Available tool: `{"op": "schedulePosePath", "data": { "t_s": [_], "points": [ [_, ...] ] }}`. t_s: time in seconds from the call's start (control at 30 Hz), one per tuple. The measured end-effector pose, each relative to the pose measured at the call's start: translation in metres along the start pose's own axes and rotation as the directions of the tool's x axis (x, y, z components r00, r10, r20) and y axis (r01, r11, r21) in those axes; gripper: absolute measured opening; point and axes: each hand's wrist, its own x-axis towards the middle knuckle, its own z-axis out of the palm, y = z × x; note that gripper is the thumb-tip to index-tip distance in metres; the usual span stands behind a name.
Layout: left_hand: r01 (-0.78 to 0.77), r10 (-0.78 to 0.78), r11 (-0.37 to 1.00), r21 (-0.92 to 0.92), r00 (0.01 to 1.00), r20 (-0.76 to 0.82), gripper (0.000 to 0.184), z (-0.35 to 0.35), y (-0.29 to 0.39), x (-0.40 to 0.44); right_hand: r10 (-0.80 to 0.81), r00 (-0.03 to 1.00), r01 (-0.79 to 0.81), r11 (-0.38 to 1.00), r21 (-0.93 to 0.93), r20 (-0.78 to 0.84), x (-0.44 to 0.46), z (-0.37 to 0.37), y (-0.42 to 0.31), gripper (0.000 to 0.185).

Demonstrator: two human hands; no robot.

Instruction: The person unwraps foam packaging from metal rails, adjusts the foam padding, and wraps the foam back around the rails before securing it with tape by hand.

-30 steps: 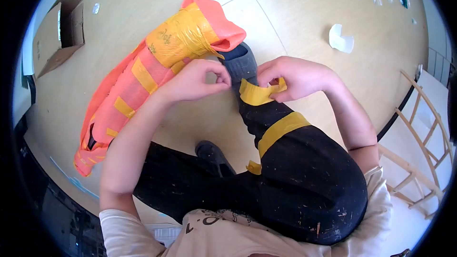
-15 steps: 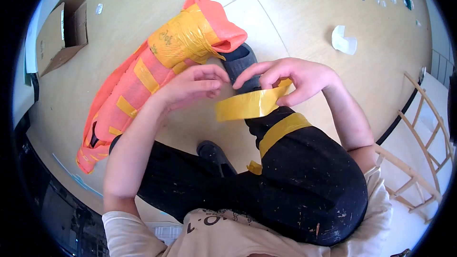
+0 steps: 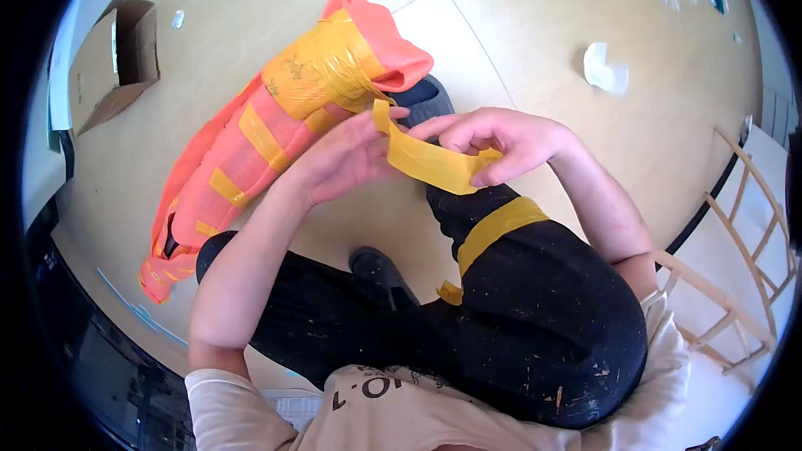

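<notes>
A strip of yellow tape (image 3: 434,166) stretches between my hands, above my raised knee. My right hand (image 3: 520,146) is closed, pinching the strip near its right end between thumb and fingers. The free left end of the strip bends upward in front of the fingers of my left hand (image 3: 351,159). That hand is open, palm partly turned up, its fingertips partly covered by the tape. Another band of yellow tape (image 3: 501,225) is wrapped around my black trouser leg (image 3: 551,309). Beside my left forearm lies a long orange wrapped bundle (image 3: 267,129) with yellow tape strips along it.
An open cardboard box (image 3: 113,67) sits on the floor at upper left. A white plastic piece (image 3: 605,69) lies at upper right, with small scraps farther back. A wooden frame (image 3: 739,284) stands at the right. My dark shoes (image 3: 380,276) rest on the floor.
The tape's left end has swung up and now overlaps my left fingers. My left hand has turned palm upward, and my right hand has shifted slightly left with the strip.
</notes>
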Motion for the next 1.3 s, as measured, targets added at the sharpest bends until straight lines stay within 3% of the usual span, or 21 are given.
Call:
{"op": "schedulePosePath", "data": {
  "t_s": [0.07,0.13,0.17,0.23,0.27,0.33,0.47,0.53,0.57,0.63,0.77,0.87,0.93,0.97,1.03,1.07,1.13,1.17,1.23,1.27,1.3],
  "points": [
    [-0.111,0.107,0.992,0.058,0.992,0.07,0.047,-0.015,0.001,-0.002,-0.004,1.0,0.004,1.0,-0.012,0.002,-0.001,0.002,0.004,0.01],
    [-0.208,0.224,0.974,0.094,0.951,-0.212,0.039,-0.018,0.016,-0.005,-0.062,0.994,0.065,0.998,0.025,-0.089,0.0,0.008,0.007,0.014],
    [-0.21,0.226,0.973,0.095,0.951,-0.211,0.039,-0.018,0.023,-0.008,-0.063,0.994,0.065,0.998,0.023,-0.089,0.002,0.01,0.007,0.014],
    [-0.19,0.518,0.675,0.713,0.81,-0.275,0.034,-0.01,0.039,-0.014,0.225,0.966,-0.212,0.971,0.113,-0.128,0.005,0.014,0.005,0.023],
    [-0.191,0.519,0.675,0.713,0.809,-0.275,0.034,-0.017,0.043,-0.013,0.225,0.966,-0.211,0.971,0.112,-0.128,0.009,0.016,0.011,0.023],
    [-0.068,0.737,0.289,0.955,0.653,-0.176,0.03,-0.027,0.051,-0.013,0.195,0.928,-0.166,0.979,0.118,-0.318,0.019,0.02,0.033,0.03],
    [-0.04,0.794,0.099,0.994,0.605,-0.055,0.024,0.001,0.057,-0.012,0.318,0.846,-0.341,0.94,0.023,-0.428,0.038,0.021,0.066,0.032],
    [0.042,0.83,-0.245,0.969,0.526,0.187,0.019,-0.001,0.055,-0.003,0.388,0.805,-0.445,0.895,-0.024,-0.449,0.05,0.023,0.068,0.032],
    [0.038,0.826,-0.248,0.968,0.53,0.191,0.019,-0.002,0.056,0.001,0.453,0.757,-0.545,0.836,-0.071,-0.472,0.054,0.024,0.069,0.033],
    [0.103,0.821,-0.437,0.893,0.452,0.35,0.018,-0.006,0.058,0.007,0.367,0.785,-0.499,0.852,-0.158,-0.499,0.063,0.022,0.1,0.033],
    [0.161,0.793,-0.263,0.951,0.597,0.118,0.023,-0.016,0.061,0.016,0.379,0.775,-0.497,0.859,-0.118,-0.506,0.081,0.015,0.124,0.031],
    [0.118,0.816,-0.284,0.951,0.551,0.175,0.039,-0.02,0.065,0.015,0.322,0.763,-0.551,0.778,-0.304,-0.56,0.1,0.014,0.132,0.028],
    [0.201,0.862,-0.451,0.87,0.352,0.365,0.07,-0.029,0.08,0.022,0.307,0.716,-0.607,0.717,-0.342,-0.627,0.114,0.0,0.148,0.024],
    [0.205,0.865,-0.447,0.871,0.349,0.362,0.07,-0.039,0.087,0.024,0.307,0.719,-0.606,0.715,-0.347,-0.623,0.121,-0.005,0.156,0.024],
    [0.034,0.684,-0.143,0.989,0.726,0.073,0.095,-0.058,0.102,0.029,0.323,0.645,-0.624,0.746,-0.233,-0.693,0.134,-0.012,0.162,0.022],
    [0.035,0.686,-0.141,0.989,0.724,0.072,0.095,-0.064,0.11,0.033,0.267,0.613,-0.653,0.701,-0.287,-0.743,0.14,-0.012,0.162,0.033],
    [0.072,0.392,0.02,0.997,0.917,-0.075,0.103,-0.065,0.131,0.037,0.145,0.594,-0.571,0.769,-0.287,-0.791,0.15,-0.013,0.174,0.038],
    [0.077,0.391,0.021,0.997,0.917,-0.079,0.103,-0.066,0.142,0.041,0.026,0.553,-0.479,0.828,-0.291,-0.833,0.154,-0.014,0.182,0.045],
    [0.133,0.105,0.189,0.973,0.982,-0.154,0.093,-0.07,0.161,0.052,-0.082,0.551,-0.416,0.836,-0.358,-0.831,0.161,-0.023,0.187,0.048],
    [0.136,0.106,0.187,0.973,0.982,-0.158,0.093,-0.073,0.164,0.055,-0.192,0.54,-0.356,0.83,-0.429,-0.82,0.164,-0.026,0.189,0.051],
    [0.155,-0.026,0.356,0.922,0.987,-0.156,0.093,-0.076,0.167,0.059,-0.196,0.538,-0.352,0.831,-0.43,-0.82,0.167,-0.027,0.193,0.051]
  ]
}}
